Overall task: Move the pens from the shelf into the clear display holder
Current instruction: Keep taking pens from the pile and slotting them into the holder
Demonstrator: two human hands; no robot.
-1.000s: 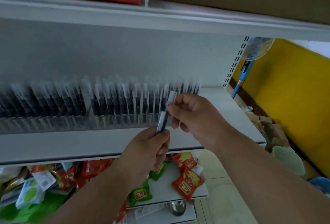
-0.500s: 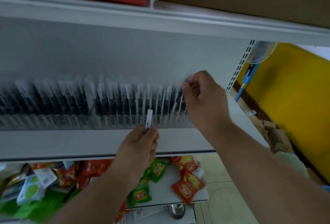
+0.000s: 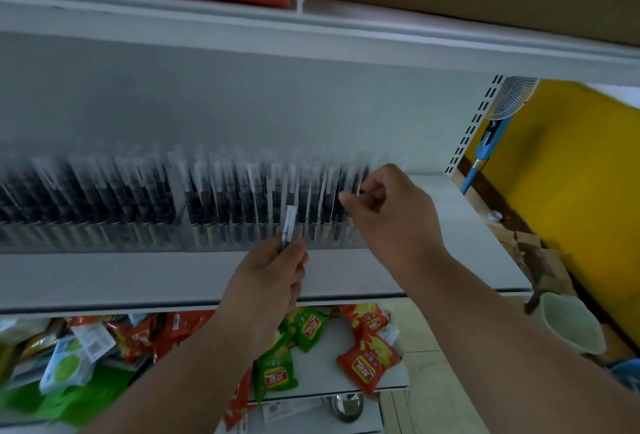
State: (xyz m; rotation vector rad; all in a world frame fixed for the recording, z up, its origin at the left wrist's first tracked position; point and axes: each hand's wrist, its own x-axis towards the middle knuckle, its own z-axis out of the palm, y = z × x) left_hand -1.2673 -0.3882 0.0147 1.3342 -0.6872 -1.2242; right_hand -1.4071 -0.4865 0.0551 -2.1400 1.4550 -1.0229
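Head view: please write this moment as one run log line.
left hand: holds pen | right hand: pinches pen top at holder right end | stage: inserting

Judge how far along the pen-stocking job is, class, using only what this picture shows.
Done: the clear display holder already stands packed with upright pens. In hand: the left hand holds one pen; the right hand is at the row's right end, apparently pinching another. Left: seating those; no loose pens visible on the shelf.

only one view for you: head camera, wide-angle, looks forward and slightly up into white shelf (image 3: 104, 278) at close range. pen rows in clear display holder (image 3: 242, 236) fill mid-frame, blurred. lower edge catches snack packets (image 3: 367, 361) below.
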